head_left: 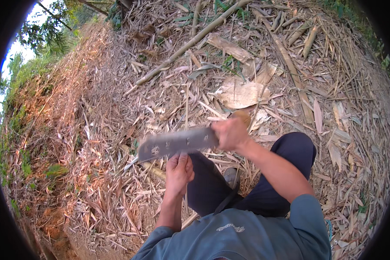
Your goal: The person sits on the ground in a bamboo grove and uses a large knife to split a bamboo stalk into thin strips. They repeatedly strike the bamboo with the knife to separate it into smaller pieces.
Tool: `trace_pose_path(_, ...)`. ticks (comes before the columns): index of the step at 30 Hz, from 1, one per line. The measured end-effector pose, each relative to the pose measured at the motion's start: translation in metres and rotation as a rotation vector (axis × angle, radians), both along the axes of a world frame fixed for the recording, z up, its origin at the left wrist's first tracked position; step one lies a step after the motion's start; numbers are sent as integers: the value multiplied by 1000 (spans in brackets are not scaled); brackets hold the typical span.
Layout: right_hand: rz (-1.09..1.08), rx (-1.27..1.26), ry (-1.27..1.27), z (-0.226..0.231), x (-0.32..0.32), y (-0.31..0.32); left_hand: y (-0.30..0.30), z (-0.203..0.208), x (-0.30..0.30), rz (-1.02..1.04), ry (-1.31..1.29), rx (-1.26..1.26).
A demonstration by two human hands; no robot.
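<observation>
My right hand is closed round the handle of a machete, whose rounded wooden end shows past my fist. The broad dark blade is slightly blurred and points left, across the front of my body. My left hand is just below the blade, its thumb and fingers pinched together. A thin, pale bamboo strip runs upright from beyond the blade into this pinch; the blade hides part of it. A short length also shows below the left hand.
My dark-trousered knees are bent beneath my arms, with a shoe between them. Dry leaves and bamboo scraps cover the ground. A long pole, a broad pale sheath and split wood lie ahead. An earth bank is at left.
</observation>
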State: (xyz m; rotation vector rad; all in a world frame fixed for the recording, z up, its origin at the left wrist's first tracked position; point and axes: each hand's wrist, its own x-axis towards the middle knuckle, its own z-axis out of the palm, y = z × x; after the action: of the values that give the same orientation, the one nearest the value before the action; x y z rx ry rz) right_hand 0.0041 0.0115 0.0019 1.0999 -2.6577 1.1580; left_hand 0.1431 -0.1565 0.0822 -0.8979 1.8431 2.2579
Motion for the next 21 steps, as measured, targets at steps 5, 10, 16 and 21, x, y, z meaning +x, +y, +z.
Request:
trace_pose_path(5,-175,169,136,-2,-17,11,7,8,21,-115,-142,-8)
trace_pose_path(10,-285,54,-44,-13,-30,23,15,19,29,-146,-44,25)
trace_pose_path(16,-286,161,-332,-8,-25,7,14,2,-6,-74,151,64)
trace_pose_path(21,-452,-260,-714,-30,-40,15,4,-12,-21,35,269,-89)
